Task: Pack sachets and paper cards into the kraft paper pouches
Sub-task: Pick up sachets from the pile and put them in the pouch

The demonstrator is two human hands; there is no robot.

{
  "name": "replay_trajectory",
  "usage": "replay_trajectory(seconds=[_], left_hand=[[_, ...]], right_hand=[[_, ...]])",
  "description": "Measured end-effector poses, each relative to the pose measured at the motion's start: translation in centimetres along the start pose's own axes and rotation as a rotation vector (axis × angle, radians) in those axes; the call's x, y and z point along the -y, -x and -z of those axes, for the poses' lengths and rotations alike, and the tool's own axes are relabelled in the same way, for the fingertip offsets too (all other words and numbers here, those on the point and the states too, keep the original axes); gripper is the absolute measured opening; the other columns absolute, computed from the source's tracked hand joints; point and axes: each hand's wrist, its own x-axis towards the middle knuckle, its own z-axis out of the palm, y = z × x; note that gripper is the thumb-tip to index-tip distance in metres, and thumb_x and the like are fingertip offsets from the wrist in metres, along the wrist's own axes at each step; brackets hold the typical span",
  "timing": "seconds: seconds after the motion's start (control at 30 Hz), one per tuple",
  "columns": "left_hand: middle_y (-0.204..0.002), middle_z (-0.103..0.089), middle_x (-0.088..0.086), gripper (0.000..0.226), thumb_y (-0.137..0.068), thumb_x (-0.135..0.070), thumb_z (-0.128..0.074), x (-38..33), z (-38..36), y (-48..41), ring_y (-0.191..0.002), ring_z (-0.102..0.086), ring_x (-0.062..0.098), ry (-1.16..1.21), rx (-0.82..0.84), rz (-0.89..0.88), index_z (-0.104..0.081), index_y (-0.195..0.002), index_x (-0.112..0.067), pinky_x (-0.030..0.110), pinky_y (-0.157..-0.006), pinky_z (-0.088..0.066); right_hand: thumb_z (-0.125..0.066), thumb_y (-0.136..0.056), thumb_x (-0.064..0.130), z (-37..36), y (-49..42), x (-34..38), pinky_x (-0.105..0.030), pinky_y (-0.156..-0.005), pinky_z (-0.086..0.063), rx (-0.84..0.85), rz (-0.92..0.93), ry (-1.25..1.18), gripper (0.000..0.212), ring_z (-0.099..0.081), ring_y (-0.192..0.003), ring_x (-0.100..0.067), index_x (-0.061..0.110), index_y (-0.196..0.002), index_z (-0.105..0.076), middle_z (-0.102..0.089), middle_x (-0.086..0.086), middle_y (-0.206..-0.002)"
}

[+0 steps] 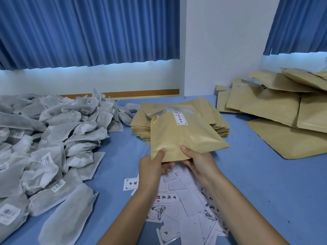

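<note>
- Left hand and right hand both pinch the pouch's near edge, thumbs on top.
- Pouch held above the cards, card at its mouth.
- Sachets heaped left; pouch stack behind.

Characters "中國" on paper card

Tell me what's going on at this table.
A person holds one kraft pouch by its near edge with left hand and right hand, in front of a stack of flat pouches. A printed card shows at its far end. Loose sachets are heaped on the left, paper cards lie nearest the person, and a pile of pouches sits on the right.
</note>
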Motion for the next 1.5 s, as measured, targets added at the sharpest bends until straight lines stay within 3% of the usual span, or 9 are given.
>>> replay_trajectory(seconds=[0.3, 0.5, 0.77, 0.93, 1.0, 1.1, 1.17, 1.3, 1.5], left_hand=[[-0.056, -0.064, 0.006, 0.018, -0.093, -0.001, -0.051, -2.1, -0.3, 0.3, -0.041, -0.059, 0.013, -0.159, 0.024, -0.301, -0.062, -0.079, -0.003, 0.019, -0.043, -0.048], [-0.053, -0.065, -0.001, 0.016, -0.098, -0.008, -0.048, -3.3, -5.5, -0.7, -0.045, -0.061, 0.013, -0.092, 0.209, -0.303, -0.062, -0.089, -0.007, 0.029, -0.053, -0.053], [-0.056, -0.063, 0.007, 0.018, -0.096, -0.004, -0.049, -2.5, -15.9, -0.6, -0.046, -0.059, 0.018, -0.076, 0.574, -0.282, -0.059, -0.082, -0.001, 0.024, -0.049, -0.051], [-0.070, -0.064, 0.010, 0.012, -0.097, -0.004, -0.048, -4.4, -23.7, -0.2, -0.047, -0.063, 0.012, -0.083, 0.644, -0.211, -0.054, -0.103, 0.004, 0.019, -0.049, -0.052], [-0.092, -0.062, 0.016, 0.017, -0.097, -0.003, -0.050, -6.8, -26.8, -0.5, -0.060, -0.067, 0.016, 0.051, 0.645, -0.188, -0.051, -0.113, 0.003, 0.020, -0.057, -0.056], [-0.100, -0.060, 0.019, 0.004, -0.095, 0.000, -0.051, -10.1, -29.8, -0.8, -0.090, -0.067, 0.029, 0.287, 0.750, -0.009, -0.050, -0.099, -0.001, 0.026, -0.072, -0.058], [-0.099, -0.056, 0.013, 0.011, -0.094, 0.003, -0.052, -10.0, -30.5, -1.0, -0.096, -0.065, 0.032, 0.092, 0.732, 0.016, -0.050, -0.089, -0.007, 0.029, -0.077, -0.056], [-0.093, -0.061, 0.016, 0.019, -0.093, 0.001, -0.049, -6.3, -29.5, -0.9, -0.064, -0.064, 0.018, -0.316, 0.708, -0.054, -0.051, -0.111, -0.003, 0.025, -0.063, -0.057], [-0.095, -0.065, 0.015, 0.016, -0.090, -0.008, -0.052, -2.1, -23.9, -2.6, -0.084, -0.064, 0.028, -0.694, 0.573, -0.413, -0.063, -0.101, -0.007, 0.035, -0.076, -0.052]], right_hand=[[-0.049, -0.098, 0.009, 2.3, 0.7, 3.3, -0.025, -0.038, -0.032, -0.062, 0.017, 0.324, 0.011, -0.041, -0.038, -0.017, 0.001, -0.095, -0.056, -0.053, -0.009, -0.056], [-0.040, -0.100, 0.003, 4.9, 2.9, 7.4, -0.023, -0.044, -0.047, -0.087, 0.195, -0.005, 0.017, -0.060, -0.049, -0.019, 0.010, -0.101, -0.056, -0.067, -0.007, -0.073], [-0.047, -0.096, 0.001, 13.4, 4.1, 10.8, -0.022, -0.036, -0.039, -0.391, 0.391, -0.152, 0.011, -0.049, -0.037, -0.011, 0.007, -0.096, -0.056, -0.060, 0.004, -0.055], [-0.047, -0.096, -0.003, 17.2, 1.0, 15.7, -0.019, -0.038, -0.040, -0.469, 0.428, -0.288, 0.013, -0.047, -0.036, -0.009, 0.008, -0.096, -0.054, -0.055, -0.004, -0.071], [-0.047, -0.096, -0.003, 17.3, -1.0, 18.8, -0.020, -0.048, -0.051, -0.395, 0.488, -0.411, 0.013, -0.059, -0.047, -0.011, -0.001, -0.109, -0.048, -0.055, -0.014, -0.084], [-0.048, -0.098, 0.007, 17.6, -3.6, 22.6, -0.029, -0.095, -0.050, -0.175, 0.532, -0.652, 0.038, -0.064, -0.105, -0.027, -0.007, -0.132, -0.037, -0.047, -0.029, -0.124], [-0.049, -0.098, 0.012, 17.8, -4.5, 22.8, -0.036, -0.104, -0.043, -0.107, 0.432, -0.677, 0.046, -0.054, -0.121, -0.034, -0.007, -0.137, -0.033, -0.040, -0.027, -0.137], [-0.045, -0.098, 0.002, 17.2, -5.4, 17.9, -0.031, -0.067, -0.055, -0.155, 0.329, -0.381, 0.025, -0.064, -0.086, -0.026, -0.003, -0.121, -0.048, -0.063, -0.019, -0.107], [-0.042, -0.094, -0.006, 14.1, -5.1, 11.2, -0.021, -0.050, -0.049, -0.184, 0.213, -0.263, 0.018, -0.064, -0.060, -0.015, -0.002, -0.095, -0.059, -0.067, -0.014, -0.079]])
